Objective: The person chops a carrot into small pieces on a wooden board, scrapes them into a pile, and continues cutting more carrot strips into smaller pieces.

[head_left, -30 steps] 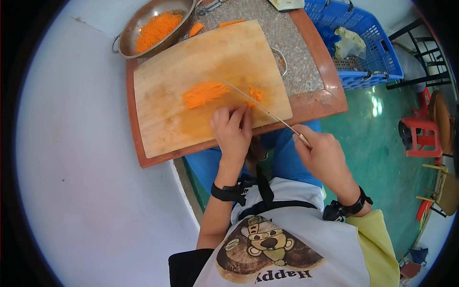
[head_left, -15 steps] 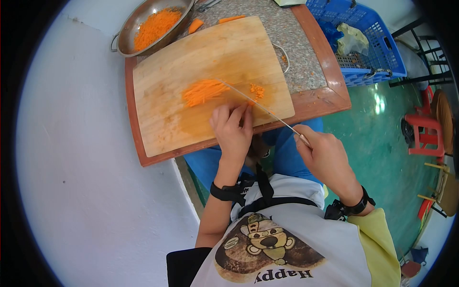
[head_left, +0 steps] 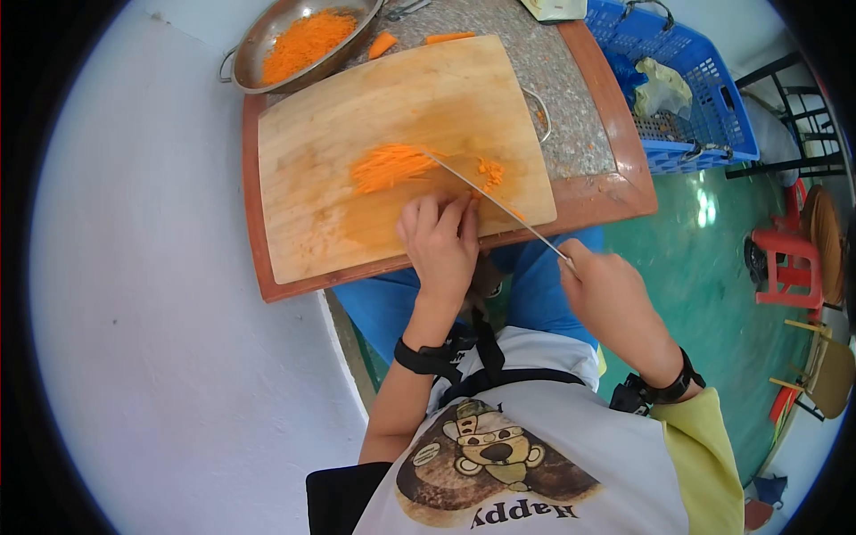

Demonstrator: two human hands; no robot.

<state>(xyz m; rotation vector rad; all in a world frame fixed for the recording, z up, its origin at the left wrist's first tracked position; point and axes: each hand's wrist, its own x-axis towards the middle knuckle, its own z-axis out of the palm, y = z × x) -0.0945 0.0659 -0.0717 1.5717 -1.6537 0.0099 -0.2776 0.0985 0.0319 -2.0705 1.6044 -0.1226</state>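
Observation:
A wooden cutting board (head_left: 357, 107) lies on the table with a pile of shredded carrot (head_left: 389, 167) at its middle. My left hand (head_left: 439, 238) presses fingertips down on a thin stack of carrot slices at the board's near edge; the slices are mostly hidden under the fingers. My right hand (head_left: 604, 290) grips the handle of a long thin knife (head_left: 492, 201), whose blade runs diagonally up to the left, its tip beside the shredded pile. A small heap of carrot bits (head_left: 490, 171) lies just right of the blade.
A metal pan (head_left: 267, 36) holding shredded carrot sits at the board's far left corner, with two carrot pieces (head_left: 383, 43) beside it. A blue plastic basket (head_left: 704, 89) stands right of the table. Red stools (head_left: 785, 259) stand on the green floor.
The view has shifted slightly. My left hand and the knife stay at the carrot on the board's near edge, the blade edging a little.

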